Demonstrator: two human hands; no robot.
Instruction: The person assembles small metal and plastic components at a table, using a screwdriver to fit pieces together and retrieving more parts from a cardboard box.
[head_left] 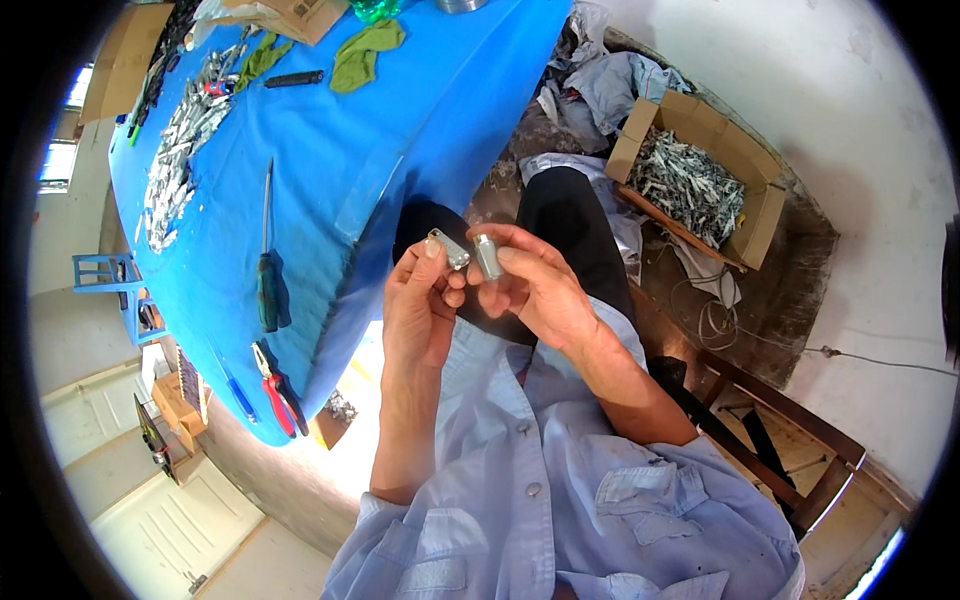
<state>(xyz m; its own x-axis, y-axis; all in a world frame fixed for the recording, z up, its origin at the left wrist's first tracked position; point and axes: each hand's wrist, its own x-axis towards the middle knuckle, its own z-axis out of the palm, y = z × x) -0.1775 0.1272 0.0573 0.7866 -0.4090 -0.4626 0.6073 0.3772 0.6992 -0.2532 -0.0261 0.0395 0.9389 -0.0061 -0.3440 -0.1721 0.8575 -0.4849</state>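
Above my lap, my left hand (418, 312) pinches a small silvery metal piece (455, 254) between thumb and fingers. Close beside it, my right hand (545, 292) grips a short grey metal cylinder (488, 258) with a brass-coloured top end. The two pieces are held almost side by side, tilted, and I cannot tell whether they touch. Their exact kind is too small to make out. To the left, on the blue table cover (330, 190), lie a screwdriver (267, 280) with a dark green handle, red-handled pliers (275, 390) and a blue pen-like tool (240, 398).
A long heap of silvery metal pieces (178, 165) covers the table's far left. Green cloths (365, 55) and a black cylindrical object (294, 78) lie at the back. An open cardboard box (765, 215) of similar pieces stands at right, near a wooden chair frame (835, 480) and a loose cable.
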